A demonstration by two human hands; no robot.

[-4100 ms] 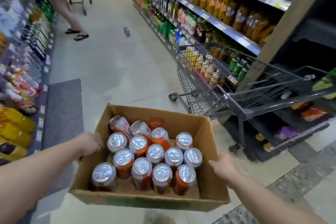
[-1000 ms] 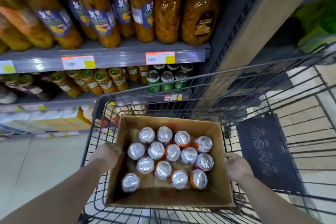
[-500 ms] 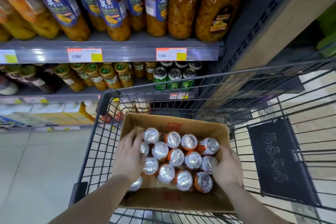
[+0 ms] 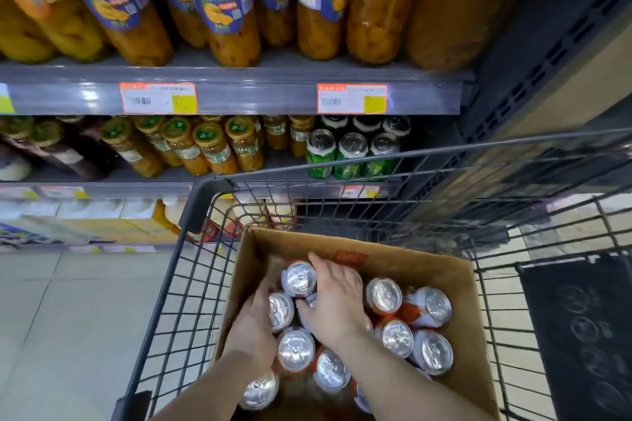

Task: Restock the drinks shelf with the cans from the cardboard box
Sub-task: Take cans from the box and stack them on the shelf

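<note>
The cardboard box (image 4: 415, 265) sits inside a wire shopping cart (image 4: 163, 304) and holds several orange cans with silver tops (image 4: 432, 350). Both my hands are down in the box's left half. My left hand (image 4: 252, 321) curls along the left side of a can (image 4: 281, 310), its fingertips hidden behind the can. My right hand (image 4: 337, 301) lies over the middle cans, with thumb and forefinger round the far-left can (image 4: 299, 278). The drinks shelf (image 4: 164, 178) runs just beyond the cart's front rim.
Green cans (image 4: 352, 155) stand at the right end of the middle shelf, with jars of fruit (image 4: 212, 147) to their left. Tall orange jars (image 4: 225, 10) fill the shelf above. A dark upright (image 4: 533, 44) bounds the shelving on the right. Tiled floor (image 4: 68, 318) lies left of the cart.
I carried the box from the aisle and set it in the cart. My hands left the box's sides and moved in onto the cans; the right hand has crossed to the left half.
</note>
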